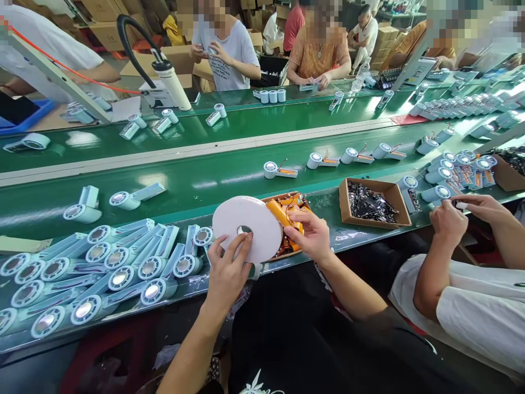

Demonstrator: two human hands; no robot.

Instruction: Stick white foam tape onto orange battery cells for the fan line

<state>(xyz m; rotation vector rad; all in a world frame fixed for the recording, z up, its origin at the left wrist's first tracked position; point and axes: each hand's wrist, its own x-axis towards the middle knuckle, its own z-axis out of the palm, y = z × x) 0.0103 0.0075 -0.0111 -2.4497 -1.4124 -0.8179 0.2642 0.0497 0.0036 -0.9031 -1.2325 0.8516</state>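
The white roll (229,219) stands tilted at the near edge of the tabletop (328,232), overlapping the left side of the small box (289,254) heaped with orange cells, and I judge its lean to be my first worry: if I press off-centre, it could tip or slide over that edge toward my lap. The orange cell (279,212) lies against the roll's right rim, and its smooth round body could slip if my pinch loosens; the thin wires among the heap might also snag on it and drag others out. On my left, the pale-blue casings (118,257) crowd the near edge, so a swing of that elbow could knock 1 down. As for my 2 hands, the left hand (229,262) is half open with its fingers bent, the tips on the roll's face around the centre hole; its thumb is hidden, so I cannot tell whether it grips or only steadies. The right hand (307,232) is closed to a narrow pinch, thumb and curled fingers on the cell's right end, above the box. Farther right along the same edge sits the carton (375,220) of dark circuit boards.
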